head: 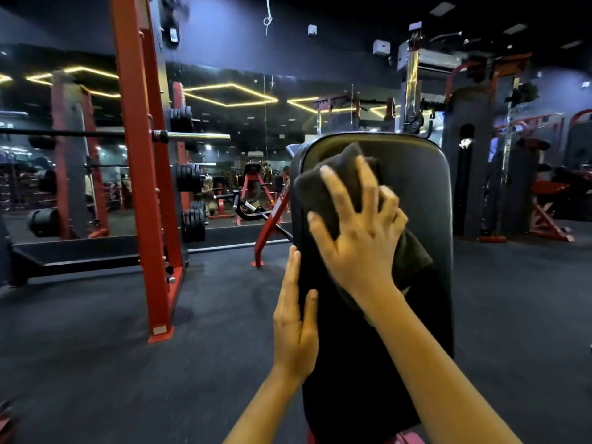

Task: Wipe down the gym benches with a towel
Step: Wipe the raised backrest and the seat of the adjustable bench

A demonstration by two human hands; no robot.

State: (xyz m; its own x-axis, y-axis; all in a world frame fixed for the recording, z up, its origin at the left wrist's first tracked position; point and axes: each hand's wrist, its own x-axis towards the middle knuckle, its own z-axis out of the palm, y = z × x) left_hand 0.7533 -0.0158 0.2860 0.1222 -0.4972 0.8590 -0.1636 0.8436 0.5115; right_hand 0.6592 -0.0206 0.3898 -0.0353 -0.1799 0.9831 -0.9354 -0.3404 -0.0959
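A black padded bench back (426, 187) rises upright in front of me, filling the centre right of the head view. A dark towel (323, 190) lies bunched against its upper part. My right hand (358, 232) presses flat on the towel with fingers spread. My left hand (293, 318) grips the pad's left edge lower down, thumb on the front face. Part of the towel is hidden under my right hand and forearm.
A red squat rack (141, 174) with a barbell (192, 136) and stacked weight plates (192, 219) stands to the left. A mirror wall runs behind it. Red and black machines (512, 161) crowd the right background. Dark rubber floor (96, 347) surrounds the bench.
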